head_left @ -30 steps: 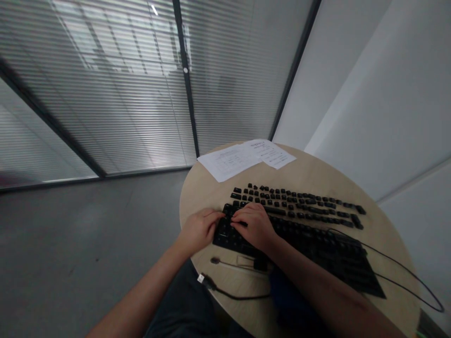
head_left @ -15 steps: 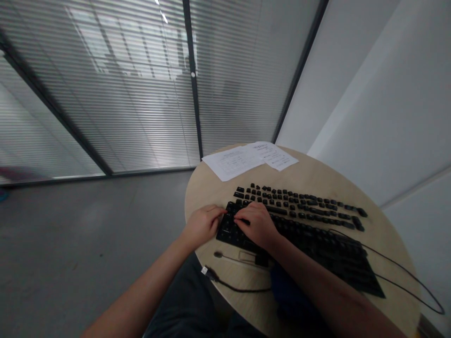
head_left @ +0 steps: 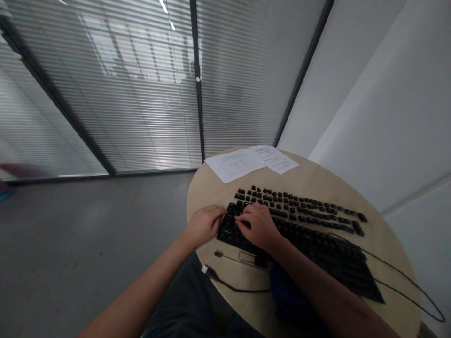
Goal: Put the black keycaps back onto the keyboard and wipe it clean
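Observation:
A black keyboard lies slanted across the round table, its left end under my hands. My left hand grips that end at the left edge, thumb and index finger pressed together by the corner keys. Over the keys just right of it, my right hand has thumb and fingers in a pinch; whatever is between the fingertips is too small to make out. Beyond the keyboard, loose black keycaps are laid out in rows, among them a long spacebar. My right hand and forearm hide part of the keyboard.
Printed sheets lie at the far side of the wooden table. Nearer me are a wire tool with a dark handle, a USB plug and something dark blue. A cable loops past the right edge.
The camera view has shifted slightly. Both hands stay at the left end of the keyboard, with only a slight movement of the right fingers.

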